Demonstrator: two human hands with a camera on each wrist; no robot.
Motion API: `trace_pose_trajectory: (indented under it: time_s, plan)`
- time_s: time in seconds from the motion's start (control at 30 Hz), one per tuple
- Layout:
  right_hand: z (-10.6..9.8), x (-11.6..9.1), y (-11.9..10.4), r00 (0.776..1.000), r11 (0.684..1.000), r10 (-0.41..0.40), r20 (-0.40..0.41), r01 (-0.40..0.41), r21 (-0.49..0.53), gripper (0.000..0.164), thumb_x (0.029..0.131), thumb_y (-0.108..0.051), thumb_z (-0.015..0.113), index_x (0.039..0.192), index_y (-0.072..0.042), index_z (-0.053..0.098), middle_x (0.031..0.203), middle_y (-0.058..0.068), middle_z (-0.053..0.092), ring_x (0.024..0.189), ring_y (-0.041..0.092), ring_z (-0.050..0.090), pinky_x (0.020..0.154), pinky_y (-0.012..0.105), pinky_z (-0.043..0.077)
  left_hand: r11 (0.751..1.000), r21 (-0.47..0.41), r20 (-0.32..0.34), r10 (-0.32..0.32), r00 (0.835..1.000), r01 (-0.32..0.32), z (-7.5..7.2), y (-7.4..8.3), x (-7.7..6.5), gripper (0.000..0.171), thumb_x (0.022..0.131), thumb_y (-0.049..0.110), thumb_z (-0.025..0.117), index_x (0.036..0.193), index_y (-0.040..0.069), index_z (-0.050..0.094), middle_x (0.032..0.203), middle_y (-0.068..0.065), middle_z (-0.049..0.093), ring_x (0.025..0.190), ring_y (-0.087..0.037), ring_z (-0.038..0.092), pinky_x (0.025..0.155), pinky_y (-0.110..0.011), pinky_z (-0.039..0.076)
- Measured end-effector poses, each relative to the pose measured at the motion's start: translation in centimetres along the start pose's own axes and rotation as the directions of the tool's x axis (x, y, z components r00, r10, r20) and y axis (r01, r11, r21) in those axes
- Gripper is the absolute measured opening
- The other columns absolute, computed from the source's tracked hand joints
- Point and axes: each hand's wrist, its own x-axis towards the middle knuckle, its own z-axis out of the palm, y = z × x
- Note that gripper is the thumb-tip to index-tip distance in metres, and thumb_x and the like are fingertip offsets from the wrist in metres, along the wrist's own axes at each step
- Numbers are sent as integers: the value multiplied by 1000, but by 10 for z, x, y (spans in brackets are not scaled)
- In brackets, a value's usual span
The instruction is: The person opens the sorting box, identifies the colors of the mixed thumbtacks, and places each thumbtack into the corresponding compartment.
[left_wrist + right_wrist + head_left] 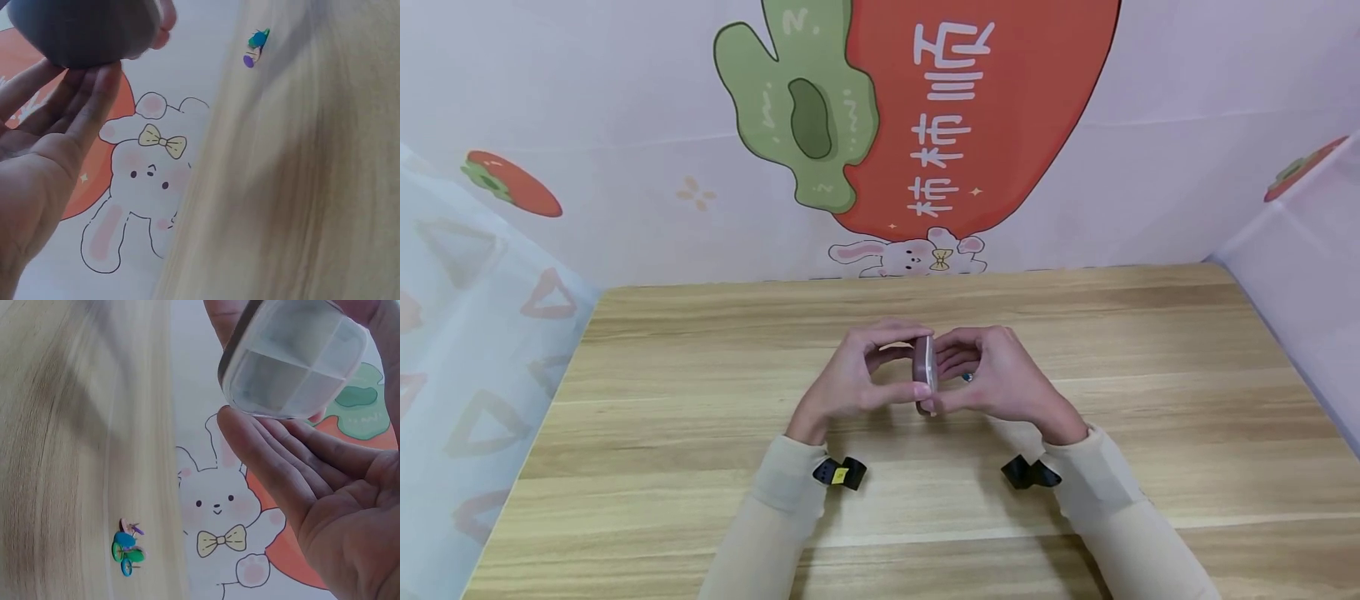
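Small divided box (pixel 924 375) — on edge between my palms, clear face rightward; pinched near and far by left hand (pixel 852 379) and right hand (pixel 1004 379). Pushpins (pixel 125 539) — loose on tabletop (pixel 662 467) below, nearer my right grip.

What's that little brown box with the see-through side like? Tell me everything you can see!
The small brownish, rounded-corner, plastic-looking box has a smooth, solid back and a clear front, where crossing dividers make four sections. I can't make out anything inside. It is held on edge above the pale wood-grain table, clear front towards the person's right hand. The left hand pinches it; the right hand's fingertips touch its edge.
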Motion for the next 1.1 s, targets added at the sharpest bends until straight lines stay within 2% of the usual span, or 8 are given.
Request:
trace_pose_trajectory:
  time_s: [0.23, 0.33, 0.47, 0.63, 0.87, 1.1]
  plan:
    - [-4, -6, -22, 1000, 1000, 7, -3, -7, 13, 47, 60, -13, 82, 101, -4, 62, 92, 8, 65, 81, 24, 64, 76, 40, 49, 997, -68, -37, 40, 999, -42, 2, -15, -1, 53, 71, 1, 72, 120, -5, 54, 119, -20, 56, 107, -31, 55, 92, -42, 40]
    - [-8, -8, -26, 1000, 1000, -2, 2, 2, 24, 46, 60, -9, 80, 102, -3, 62, 94, 8, 65, 81, 25, 64, 76, 40, 49, 993, -103, -32, 58, 998, -61, 0, -23, -1, 54, 71, 2, 72, 122, -4, 53, 120, -16, 57, 108, -31, 54, 91, -42, 40]
    - [-11, -8, -27, 999, 999, -28, 43, 26, 43, 49, 62, -13, 82, 105, -2, 61, 96, 9, 64, 83, 26, 64, 77, 41, 48, 987, -144, -17, 68, 998, -70, -4, -26, -1, 54, 73, 6, 73, 122, -2, 54, 120, -15, 57, 110, -31, 54, 90, -44, 41]
    - [-12, -5, -27, 997, 999, -15, 82, 12, 34, 52, 65, -20, 81, 109, -2, 60, 100, 9, 63, 85, 24, 64, 78, 40, 48, 984, -173, -12, 40, 999, -42, -7, -26, -1, 55, 72, 6, 74, 121, -4, 52, 119, -18, 55, 109, -31, 53, 90, -44, 41]
    - [-15, -1, 3, 996, 999, -34, 85, 34, -1, 54, 67, -33, 79, 112, -10, 60, 104, 3, 63, 90, 18, 63, 79, 34, 47, 982, -187, -12, 24, 1000, -26, -10, -27, -2, 57, 71, 5, 74, 122, -6, 51, 119, -18, 54, 109, -32, 52, 90, -45, 41]
    - [-18, -1, 4, 996, 996, -60, 61, 55, 70, 50, 71, -27, 77, 113, -8, 60, 106, 5, 63, 91, 21, 63, 80, 36, 48, 981, -195, -4, 15, 1000, -16, -16, -25, -3, 57, 72, 2, 72, 123, -7, 49, 121, -21, 53, 108, -34, 54, 92, -46, 39]
